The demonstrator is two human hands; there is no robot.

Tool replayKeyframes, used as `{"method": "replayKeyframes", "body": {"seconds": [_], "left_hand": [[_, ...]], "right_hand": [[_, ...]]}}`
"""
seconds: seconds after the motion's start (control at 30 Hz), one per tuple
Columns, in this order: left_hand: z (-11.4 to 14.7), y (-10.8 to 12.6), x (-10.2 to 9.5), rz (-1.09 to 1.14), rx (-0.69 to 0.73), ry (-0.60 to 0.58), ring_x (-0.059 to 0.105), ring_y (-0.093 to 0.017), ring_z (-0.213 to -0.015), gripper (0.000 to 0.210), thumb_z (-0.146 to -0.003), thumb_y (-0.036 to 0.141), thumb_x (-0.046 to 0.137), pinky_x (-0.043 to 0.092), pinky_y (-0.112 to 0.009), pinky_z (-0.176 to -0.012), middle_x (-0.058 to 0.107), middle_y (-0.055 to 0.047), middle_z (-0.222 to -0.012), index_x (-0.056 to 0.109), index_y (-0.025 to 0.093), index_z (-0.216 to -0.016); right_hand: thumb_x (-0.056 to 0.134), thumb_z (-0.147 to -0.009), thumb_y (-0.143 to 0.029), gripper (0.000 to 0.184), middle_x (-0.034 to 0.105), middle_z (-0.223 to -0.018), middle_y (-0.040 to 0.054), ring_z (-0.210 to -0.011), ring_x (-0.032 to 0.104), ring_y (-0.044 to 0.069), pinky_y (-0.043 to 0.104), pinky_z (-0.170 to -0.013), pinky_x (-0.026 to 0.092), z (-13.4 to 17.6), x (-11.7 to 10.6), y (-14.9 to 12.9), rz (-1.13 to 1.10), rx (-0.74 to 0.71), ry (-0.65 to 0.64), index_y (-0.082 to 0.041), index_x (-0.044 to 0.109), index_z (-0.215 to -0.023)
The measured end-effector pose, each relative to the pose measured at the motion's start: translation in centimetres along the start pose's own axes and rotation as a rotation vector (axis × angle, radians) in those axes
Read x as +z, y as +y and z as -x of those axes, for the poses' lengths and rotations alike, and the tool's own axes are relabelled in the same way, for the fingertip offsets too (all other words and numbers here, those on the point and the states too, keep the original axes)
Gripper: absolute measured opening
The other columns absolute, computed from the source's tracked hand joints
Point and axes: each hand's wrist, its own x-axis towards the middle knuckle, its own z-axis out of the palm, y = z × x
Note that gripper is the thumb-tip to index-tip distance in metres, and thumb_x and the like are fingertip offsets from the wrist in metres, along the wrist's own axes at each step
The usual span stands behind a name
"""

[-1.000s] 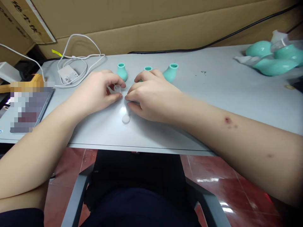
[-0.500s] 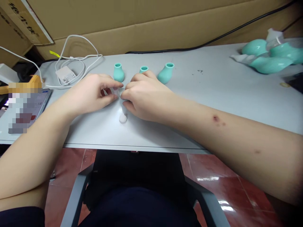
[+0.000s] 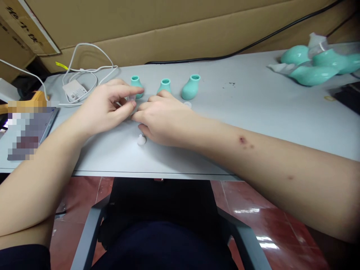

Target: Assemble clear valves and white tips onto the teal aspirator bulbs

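My left hand (image 3: 112, 103) curls around a small clear plastic piece (image 3: 131, 98), its index finger stretched along the top and the thumb below. Close beside it, my right hand (image 3: 161, 118) is bent palm down over the table with its fingertips near the left thumb; whatever they hold is hidden. Just under the right thumb lies a small white round piece with a tab (image 3: 141, 140). Beyond the hands stand three teal bulbs with open necks: a left bulb (image 3: 135, 81), a middle bulb (image 3: 165, 85) partly covered by my right hand, and a right bulb (image 3: 190, 88).
Another clear disc (image 3: 188, 105) lies behind my right wrist. Several teal bulbs with clear tips (image 3: 313, 77) lie at the far right. A white cable (image 3: 81, 44), a charger (image 3: 74, 90) and a phone (image 3: 49, 122) occupy the left side. Cardboard (image 3: 180, 37) borders the table's back.
The clear piece between my hands now sits within my left hand's fingers. My right hand has shifted slightly left and down towards the table. The view has moved a little.
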Motion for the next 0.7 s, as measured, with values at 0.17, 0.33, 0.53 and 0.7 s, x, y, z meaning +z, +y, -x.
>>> {"method": "replayKeyframes", "body": {"seconds": [0.17, 0.33, 0.53, 0.7], "left_hand": [[0.0, -0.2, 0.3, 0.041, -0.022, 0.001, 0.085, -0.024, -0.096, 0.048, -0.107, 0.052, 0.092, 0.073, -0.042, -0.087, 0.092, -0.012, -0.141, 0.097, 0.030, -0.149], [-0.3, 0.2, 0.5, 0.259, -0.084, 0.024, 0.087, -0.026, -0.095, 0.054, -0.095, 0.062, 0.111, 0.077, -0.047, -0.090, 0.098, -0.007, -0.130, 0.099, 0.030, -0.137], [-0.3, 1.6, 1.0, 0.350, -0.072, -0.024, 0.086, -0.028, -0.101, 0.044, -0.105, 0.062, 0.103, 0.075, -0.051, -0.101, 0.095, -0.004, -0.118, 0.098, 0.033, -0.137], [0.1, 2.1, 1.2, 0.396, -0.078, -0.040, 0.088, -0.028, -0.102, 0.048, -0.104, 0.044, 0.099, 0.077, -0.052, -0.103, 0.095, -0.006, -0.123, 0.096, 0.034, -0.151]], "right_hand": [[0.077, -0.110, -0.014, 0.015, 0.090, -0.106, 0.0113, -0.117, 0.084, 0.039, 0.055, -0.117, 0.061, -0.1, -0.4, -0.1, -0.005, 0.039, 0.007, -0.022, 0.082, -0.099], [0.057, -0.116, -0.009, 0.031, 0.092, -0.115, 0.0105, -0.115, 0.084, 0.035, 0.052, -0.113, 0.061, 1.3, -1.7, 0.8, -0.209, 0.101, 0.181, -0.024, 0.083, -0.107], [0.081, -0.113, -0.015, 0.013, 0.093, -0.113, 0.0035, -0.104, 0.082, 0.023, 0.039, -0.102, 0.065, 2.7, -0.4, 2.6, -0.830, 0.047, 0.531, -0.027, 0.081, -0.107], [0.083, -0.100, 0.007, 0.035, 0.090, -0.092, -0.0013, -0.090, 0.081, 0.017, 0.034, -0.088, 0.064, 2.4, 0.0, 2.8, -1.109, 0.115, 0.624, -0.024, 0.086, -0.086]]}}
